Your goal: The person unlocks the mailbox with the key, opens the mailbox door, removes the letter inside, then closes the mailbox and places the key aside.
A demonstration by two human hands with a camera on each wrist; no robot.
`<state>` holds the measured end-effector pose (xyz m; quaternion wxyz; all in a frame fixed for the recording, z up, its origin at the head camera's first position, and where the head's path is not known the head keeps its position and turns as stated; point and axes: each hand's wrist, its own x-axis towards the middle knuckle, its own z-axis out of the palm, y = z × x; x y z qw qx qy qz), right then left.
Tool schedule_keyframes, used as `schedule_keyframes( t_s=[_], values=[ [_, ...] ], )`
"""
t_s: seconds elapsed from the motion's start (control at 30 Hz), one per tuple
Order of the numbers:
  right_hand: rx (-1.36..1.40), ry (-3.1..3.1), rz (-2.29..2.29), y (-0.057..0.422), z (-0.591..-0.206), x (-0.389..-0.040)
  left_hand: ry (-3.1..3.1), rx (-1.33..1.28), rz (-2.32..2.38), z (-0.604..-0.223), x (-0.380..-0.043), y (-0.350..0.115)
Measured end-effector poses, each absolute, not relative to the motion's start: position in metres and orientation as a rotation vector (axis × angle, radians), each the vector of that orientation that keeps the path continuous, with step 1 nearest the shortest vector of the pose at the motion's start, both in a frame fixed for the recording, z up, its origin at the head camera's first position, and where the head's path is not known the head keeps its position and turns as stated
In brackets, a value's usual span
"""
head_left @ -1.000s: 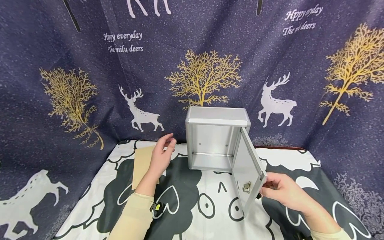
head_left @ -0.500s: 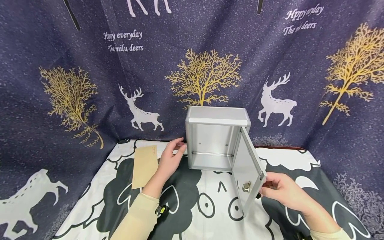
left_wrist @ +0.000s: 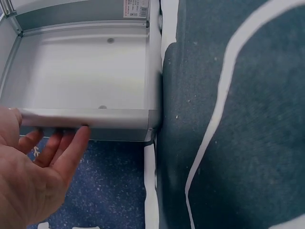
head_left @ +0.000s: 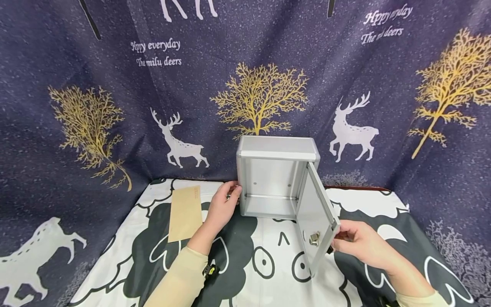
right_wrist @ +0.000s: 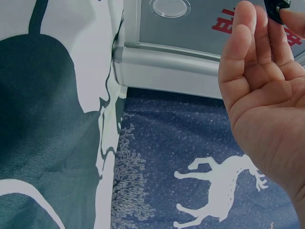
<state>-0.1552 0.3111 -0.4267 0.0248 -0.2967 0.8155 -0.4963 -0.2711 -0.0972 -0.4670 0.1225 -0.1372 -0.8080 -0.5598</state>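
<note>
A silver metal box (head_left: 277,147) stands upright with its hinged door (head_left: 318,213) swung wide on the right. Its inside is bare. My left hand (head_left: 223,204) touches the box's left side, fingertips against the outer wall and thumb at the front edge; the left wrist view has these fingers (left_wrist: 71,152) close up under the rim. On the door's outer face, my right hand (head_left: 362,243) pinches a black-headed key (right_wrist: 273,10) between thumb and fingers. A metal lock cam (head_left: 314,238) sticks out of the door's inner face.
Left of the box lies a brown paper envelope (head_left: 185,213). A black-and-white patterned cloth (head_left: 264,294) covers the table. Close behind the box hangs a dark blue curtain (head_left: 215,106) with deer and trees. Red characters (right_wrist: 223,20) mark the door's outside.
My left hand has moved right from over the envelope to the box's left side and now touches it. My right hand and the door stay in place.
</note>
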Motion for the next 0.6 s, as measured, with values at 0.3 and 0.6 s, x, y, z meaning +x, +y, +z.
schedule_keyframes(
  t_s=[0.3,0.6],
  values=[
    [-0.930,2.525,-1.548,0.3100,-0.4277,-0.1538,-2.380,-0.367,-1.680,-0.4665,-0.2703,-0.0953],
    [-0.963,2.455,-1.575,0.3035,-0.4284,-0.1546,-2.385,-0.335,-1.694,-0.4673,-0.2689,-0.0970]
  ],
)
